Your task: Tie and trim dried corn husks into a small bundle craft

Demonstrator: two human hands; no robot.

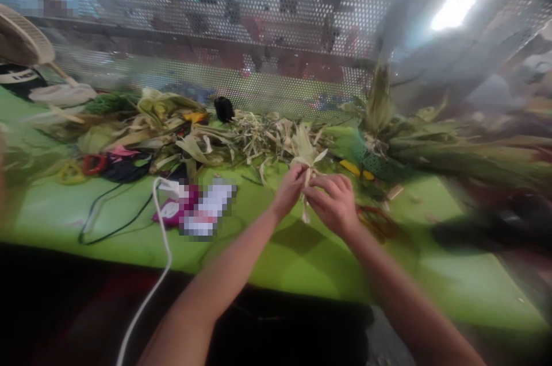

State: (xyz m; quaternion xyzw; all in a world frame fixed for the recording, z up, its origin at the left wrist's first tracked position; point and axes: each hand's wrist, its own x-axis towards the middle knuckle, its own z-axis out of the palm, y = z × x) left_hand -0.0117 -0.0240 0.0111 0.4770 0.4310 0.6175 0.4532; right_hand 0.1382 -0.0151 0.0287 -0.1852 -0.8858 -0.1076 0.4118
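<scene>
Nearest, a white cable [163, 239] is seen trailing off the green surface [302, 262]. Farther in, a pale corn husk bundle [307, 154] is held just over the surface between both hands: the left hand [288, 191] is closed on its stem, the right hand [334, 204] is curled round it, fingers [332, 184] narrow. Behind, a heap of loose husks [259, 136] is spread, a small black object [223, 108] is set beyond it, a perforated screen [259, 38] is stood at the back
</scene>
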